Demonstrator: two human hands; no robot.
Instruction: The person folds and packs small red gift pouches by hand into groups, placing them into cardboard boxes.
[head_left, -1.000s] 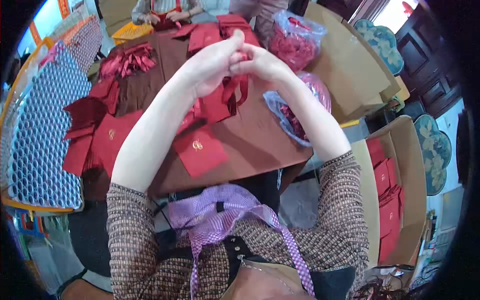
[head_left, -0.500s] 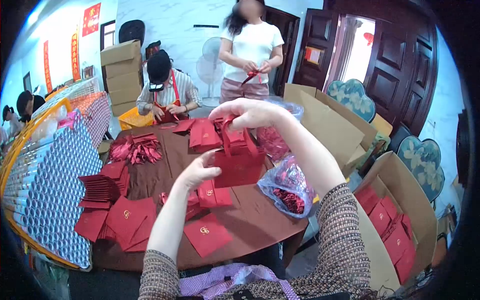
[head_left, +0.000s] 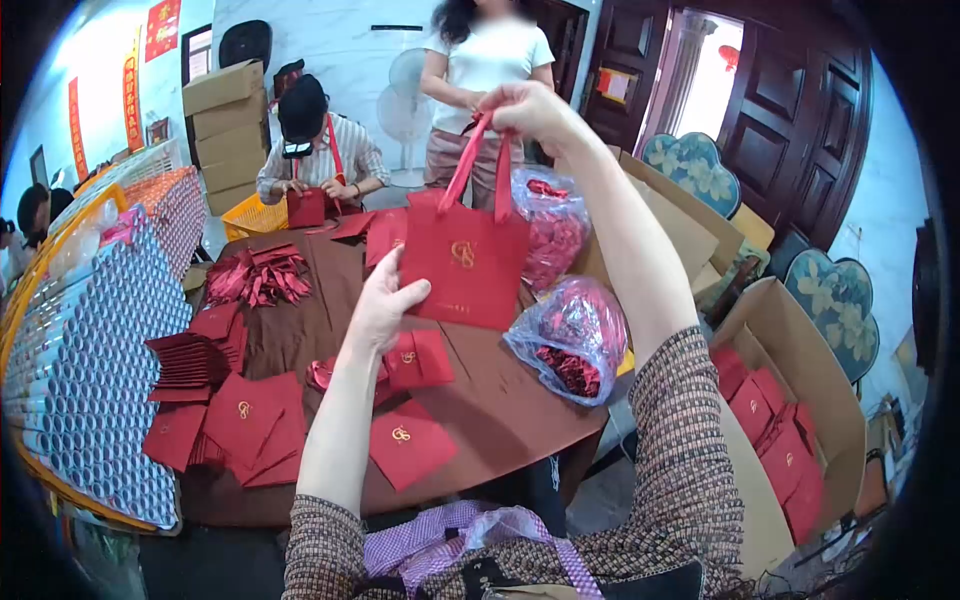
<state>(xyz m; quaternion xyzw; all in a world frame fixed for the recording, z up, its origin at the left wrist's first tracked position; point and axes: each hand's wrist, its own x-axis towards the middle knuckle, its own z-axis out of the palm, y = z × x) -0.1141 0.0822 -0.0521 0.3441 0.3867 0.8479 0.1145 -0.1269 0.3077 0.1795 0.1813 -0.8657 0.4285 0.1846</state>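
Table [head_left: 500,410] is left well below, strewn with flat red bags [head_left: 410,445], and above its far side the red bag [head_left: 467,262] is held upright, long axis running top to bottom between the two hands, gold logo turned to the camera. It is hung from the right hand [head_left: 530,108], closed round the handles [head_left: 464,165] up top, while its lower left corner is pinched in the nearer left hand [head_left: 385,305]. Half a second back it was bunched and lower; now it is drawn flat and lifted.
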